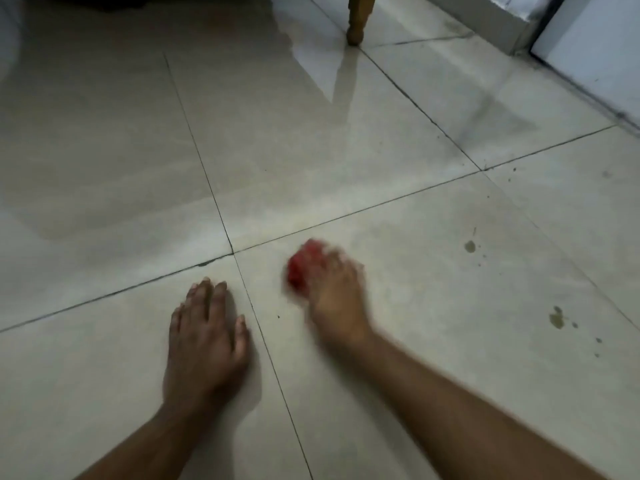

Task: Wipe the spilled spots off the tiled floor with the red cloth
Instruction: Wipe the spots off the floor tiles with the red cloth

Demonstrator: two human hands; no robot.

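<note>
A right hand (337, 296) is gripping a bunched red cloth (302, 268) against the tiled floor (104, 140). The left hand (207, 336) is lying flat, fingers spread. Spilled spots (557, 317) are sitting at three o'clock.

The tiled floor (346, 150) is pale beige-grey, crossed by thin dark grout lines in a grid. The bunched cloth (300, 270) is bright red. Brownish spilled spots (557, 317) speckle the tiles at three o'clock, and a golden-brown wooden leg (358, 19) stands at twelve o'clock.

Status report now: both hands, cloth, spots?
Left hand flat on beige tiled floor. Right hand gripping crumpled red cloth. Brownish spilled spots unwiped, right. Nothing blocking.
</note>
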